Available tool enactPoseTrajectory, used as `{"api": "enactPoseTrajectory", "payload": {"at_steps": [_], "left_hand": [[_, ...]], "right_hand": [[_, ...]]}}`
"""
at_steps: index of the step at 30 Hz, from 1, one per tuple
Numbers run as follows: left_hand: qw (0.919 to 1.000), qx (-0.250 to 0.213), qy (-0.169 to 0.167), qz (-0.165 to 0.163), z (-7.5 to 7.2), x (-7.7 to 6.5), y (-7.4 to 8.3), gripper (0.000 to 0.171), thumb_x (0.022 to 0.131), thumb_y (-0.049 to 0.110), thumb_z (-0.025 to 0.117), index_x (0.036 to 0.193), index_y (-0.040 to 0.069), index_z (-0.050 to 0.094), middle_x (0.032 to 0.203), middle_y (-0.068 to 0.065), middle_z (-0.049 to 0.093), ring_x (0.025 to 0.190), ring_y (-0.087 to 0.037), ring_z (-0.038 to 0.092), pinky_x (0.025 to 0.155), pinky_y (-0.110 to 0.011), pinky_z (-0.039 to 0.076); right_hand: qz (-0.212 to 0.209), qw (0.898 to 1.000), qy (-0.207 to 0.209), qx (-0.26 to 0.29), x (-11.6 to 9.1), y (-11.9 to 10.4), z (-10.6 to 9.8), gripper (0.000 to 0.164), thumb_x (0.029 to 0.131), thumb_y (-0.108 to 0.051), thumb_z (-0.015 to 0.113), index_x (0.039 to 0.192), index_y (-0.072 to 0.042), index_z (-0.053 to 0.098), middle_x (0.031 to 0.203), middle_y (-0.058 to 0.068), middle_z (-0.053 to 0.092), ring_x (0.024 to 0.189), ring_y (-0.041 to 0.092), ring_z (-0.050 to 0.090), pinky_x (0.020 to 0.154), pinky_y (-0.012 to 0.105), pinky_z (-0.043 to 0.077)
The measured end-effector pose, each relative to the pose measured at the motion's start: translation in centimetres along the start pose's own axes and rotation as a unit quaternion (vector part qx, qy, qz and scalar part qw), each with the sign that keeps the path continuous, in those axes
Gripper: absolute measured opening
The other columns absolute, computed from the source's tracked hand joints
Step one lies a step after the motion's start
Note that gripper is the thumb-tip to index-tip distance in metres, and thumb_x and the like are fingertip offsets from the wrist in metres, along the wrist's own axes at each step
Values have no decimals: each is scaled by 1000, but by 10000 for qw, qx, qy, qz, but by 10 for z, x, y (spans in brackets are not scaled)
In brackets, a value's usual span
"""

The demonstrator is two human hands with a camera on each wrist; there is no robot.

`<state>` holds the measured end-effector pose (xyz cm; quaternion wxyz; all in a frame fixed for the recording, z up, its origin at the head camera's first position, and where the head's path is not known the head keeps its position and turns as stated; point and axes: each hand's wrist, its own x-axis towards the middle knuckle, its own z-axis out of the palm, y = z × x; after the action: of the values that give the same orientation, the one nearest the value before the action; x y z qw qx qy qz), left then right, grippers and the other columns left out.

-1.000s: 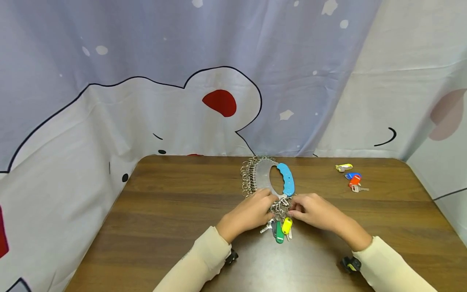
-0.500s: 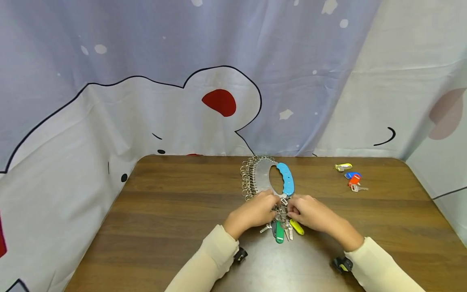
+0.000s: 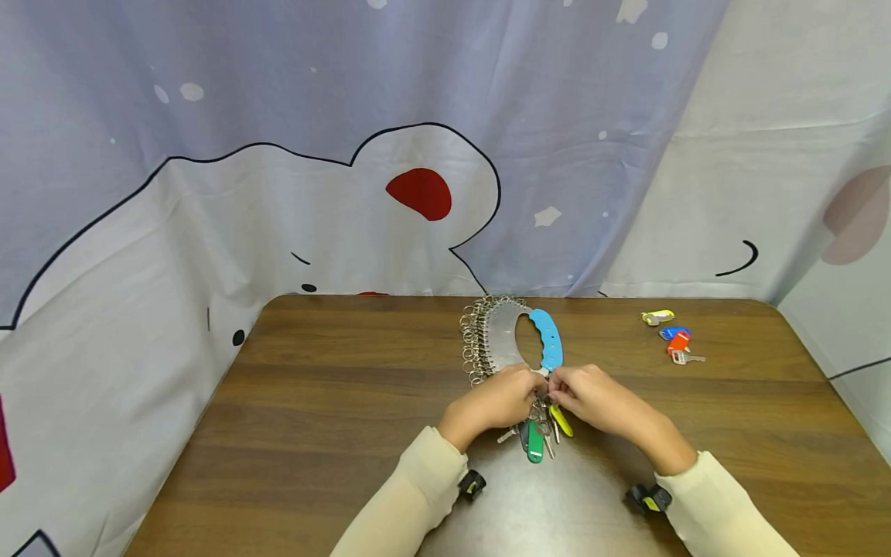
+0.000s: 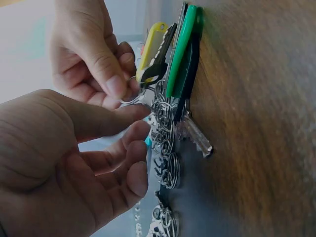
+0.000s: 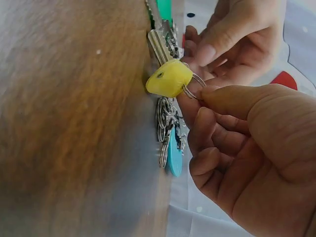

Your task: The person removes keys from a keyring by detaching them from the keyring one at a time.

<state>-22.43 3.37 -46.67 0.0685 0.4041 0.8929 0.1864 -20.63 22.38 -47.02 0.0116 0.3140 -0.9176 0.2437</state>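
Observation:
A curved metal key holder (image 3: 503, 333) with a blue handle (image 3: 547, 340) lies on the table, key rings fringing its outer edge. At its near end my right hand (image 3: 590, 396) pinches a split ring (image 5: 196, 86) bearing a yellow key tag (image 5: 170, 79) and key. My left hand (image 3: 506, 396) is right beside it, thumb and fingertips curled at the cluster of metal rings (image 4: 163, 123); its thumb overlaps the same split ring in the left wrist view. Below hang a green key tag (image 3: 534, 442), a dark tag (image 4: 187, 84) and several keys (image 3: 548, 442).
At the right rear of the wooden table (image 3: 334, 418) lie loose tagged keys: a yellow tag (image 3: 657, 317), a blue tag (image 3: 674, 333), a red tag (image 3: 678, 342) and a silver key (image 3: 686, 357). A printed curtain (image 3: 334, 224) hangs behind the table.
Both hands have drawn closer together, up to the holder's near end. The yellow tag has shifted right and turned with the right hand, and the keys beside it have swung.

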Motion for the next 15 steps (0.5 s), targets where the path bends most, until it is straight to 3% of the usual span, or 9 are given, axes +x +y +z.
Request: {"api": "enactPoseTrajectory", "payload": {"at_steps": [4,5,7,9,11,15], "left_hand": [[9997,-183,48,144,1,4,-2,26,83,-9,54,91,10,70,74,1,58,80,-12,59,99,-29,46],[9995,-265,33,150,1,4,-3,26,82,-10,54,90,9,69,72,1,55,78,-12,57,98,-28,46],[9987,-490,-28,146,1,6,-5,23,80,-10,55,87,8,67,68,2,50,72,-11,54,92,-24,47],[9976,-678,-120,96,1,6,-6,16,78,-6,59,81,9,63,64,3,45,67,-10,46,73,-19,44],[9959,-889,-191,32,1,7,-8,11,79,1,64,77,10,58,63,4,43,64,-9,40,59,-19,34],[9938,-1109,-19,-112,4,9,-8,18,81,17,73,76,11,57,61,6,46,60,-6,42,52,-17,32]], "right_hand": [[17,9999,150,55,1,1,-1,11,88,-5,66,81,-12,62,69,-8,58,62,4,50,56,27,49],[33,9998,183,78,2,1,0,11,88,-5,66,81,-12,62,70,-7,59,63,4,52,57,27,50],[79,9996,240,122,3,2,0,10,88,-5,66,82,-11,62,71,-6,61,64,4,54,57,27,51],[132,9993,285,188,3,2,0,8,88,-5,66,83,-11,63,71,-5,62,65,4,56,58,27,53],[185,9990,327,254,4,2,0,7,88,-6,67,83,-10,63,72,-4,64,65,5,57,58,27,53],[253,9982,432,334,4,0,0,7,87,-5,67,84,-10,63,72,-4,64,66,5,58,58,27,54]]}}
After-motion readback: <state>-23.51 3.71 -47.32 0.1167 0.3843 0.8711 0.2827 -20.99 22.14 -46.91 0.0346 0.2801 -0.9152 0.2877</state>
